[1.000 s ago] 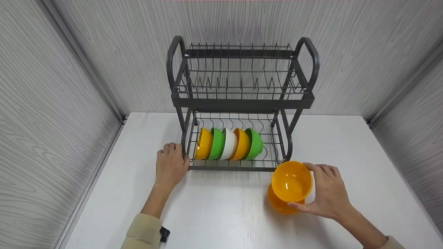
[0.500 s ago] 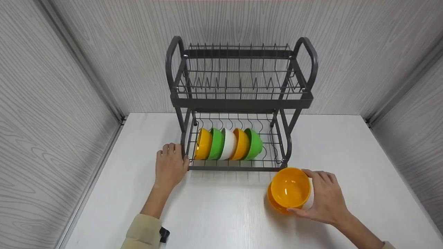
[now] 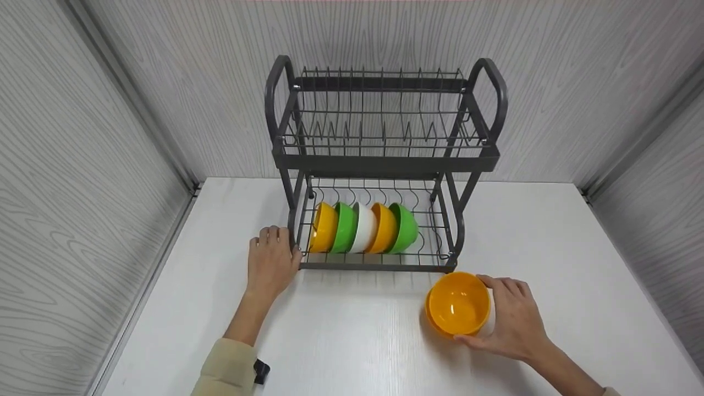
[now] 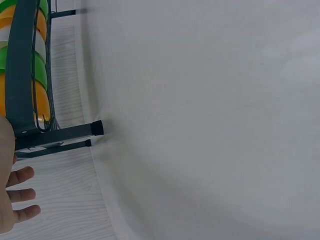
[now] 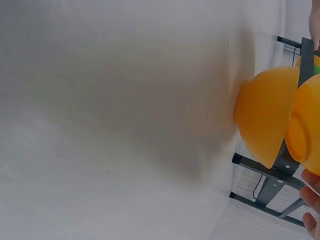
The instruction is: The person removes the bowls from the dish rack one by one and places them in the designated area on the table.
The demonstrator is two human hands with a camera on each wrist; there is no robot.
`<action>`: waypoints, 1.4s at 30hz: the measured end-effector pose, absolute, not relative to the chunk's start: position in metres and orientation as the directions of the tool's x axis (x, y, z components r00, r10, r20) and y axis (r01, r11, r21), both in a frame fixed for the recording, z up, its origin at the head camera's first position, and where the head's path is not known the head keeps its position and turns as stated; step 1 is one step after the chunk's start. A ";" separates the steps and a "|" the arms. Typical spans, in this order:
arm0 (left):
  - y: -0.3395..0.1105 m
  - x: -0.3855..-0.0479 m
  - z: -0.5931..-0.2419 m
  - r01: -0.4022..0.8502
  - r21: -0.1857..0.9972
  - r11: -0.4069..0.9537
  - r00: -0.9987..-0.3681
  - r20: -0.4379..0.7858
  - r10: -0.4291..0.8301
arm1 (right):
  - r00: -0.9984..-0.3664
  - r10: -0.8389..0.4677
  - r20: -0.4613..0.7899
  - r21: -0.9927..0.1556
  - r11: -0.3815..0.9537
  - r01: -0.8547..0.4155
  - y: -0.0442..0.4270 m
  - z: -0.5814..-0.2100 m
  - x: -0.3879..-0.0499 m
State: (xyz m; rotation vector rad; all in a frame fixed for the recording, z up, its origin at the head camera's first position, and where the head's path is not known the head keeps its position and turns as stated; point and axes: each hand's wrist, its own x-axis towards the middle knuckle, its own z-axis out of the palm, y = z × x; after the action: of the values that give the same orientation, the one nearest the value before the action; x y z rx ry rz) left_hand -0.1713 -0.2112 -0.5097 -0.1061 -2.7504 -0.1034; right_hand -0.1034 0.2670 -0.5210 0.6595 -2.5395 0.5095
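In the head view my right hand (image 3: pixel 509 319) pinches the rim of an orange bowl (image 3: pixel 460 302), thumb at the near side and fingers at the far right. Beneath it another orange bowl (image 5: pixel 267 112) stands upright on the table; from above only its left edge shows. The right wrist view has the held bowl (image 5: pixel 307 125) tilted over the lower one's opening. My left hand (image 3: pixel 271 263) holds the front left corner of the dark two-tier dish rack (image 3: pixel 379 268), its thumb against the corner. Three fingers (image 4: pixel 22 195) extend beside the rack in the left wrist view.
Several bowls stand on edge in a row on the rack's lower tier: orange, green, white, orange (image 3: pixel 383 228) and green (image 3: pixel 405 228). Above them is the wire upper tier (image 3: pixel 385 146). Pale wood-grain panels (image 3: pixel 616 82) enclose the white table (image 3: pixel 352 330) at the back and sides.
My right hand has lowered the held orange bowl toward me and slightly left, so it covers more of the lower bowl. The left hand has stayed at the rack corner.
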 end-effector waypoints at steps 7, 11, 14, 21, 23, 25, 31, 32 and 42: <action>-0.211 -0.171 -0.509 0.086 0.058 0.995 -0.925 0.376 0.058 | -0.785 -0.364 0.501 -0.220 0.824 -0.523 0.268 -0.526 -0.103; -0.210 -0.171 -0.509 0.086 0.060 0.994 -0.922 0.384 0.057 | -0.802 -0.359 0.477 -0.228 0.831 -0.507 0.268 -0.528 -0.102; -0.210 -0.171 -0.509 0.088 0.057 0.994 -0.918 0.391 0.059 | -0.804 -0.365 0.470 -0.224 0.832 -0.508 0.267 -0.531 -0.101; -0.211 -0.171 -0.511 0.092 0.060 0.994 -0.909 0.412 0.059 | -0.803 -0.372 0.466 -0.221 0.830 -0.513 0.268 -0.536 -0.101; -0.211 -0.171 -0.511 0.090 0.063 0.994 -0.911 0.409 0.057 | -0.810 -0.368 0.456 -0.225 0.833 -0.505 0.268 -0.537 -0.101; -0.211 -0.171 -0.512 0.090 0.061 0.994 -0.911 0.408 0.058 | -0.819 -0.365 0.443 -0.227 0.838 -0.496 0.268 -0.538 -0.100; -0.210 -0.171 -0.510 0.090 0.069 0.993 -0.918 0.392 0.056 | -0.818 -0.368 0.442 -0.229 0.836 -0.499 0.269 -0.542 -0.101; -0.210 -0.170 -0.509 0.091 0.073 0.993 -0.919 0.390 0.056 | -0.816 -0.369 0.444 -0.228 0.835 -0.501 0.269 -0.542 -0.101; -0.210 -0.170 -0.508 0.086 0.083 0.993 -0.922 0.385 0.048 | -0.819 -0.372 0.436 -0.227 0.836 -0.500 0.270 -0.548 -0.102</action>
State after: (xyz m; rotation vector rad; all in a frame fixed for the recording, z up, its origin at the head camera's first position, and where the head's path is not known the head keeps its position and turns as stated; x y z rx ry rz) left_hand -0.1697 -0.2102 -0.5084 -0.0957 -2.7441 -0.1385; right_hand -0.1019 0.2701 -0.5476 0.6523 -2.6374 0.4726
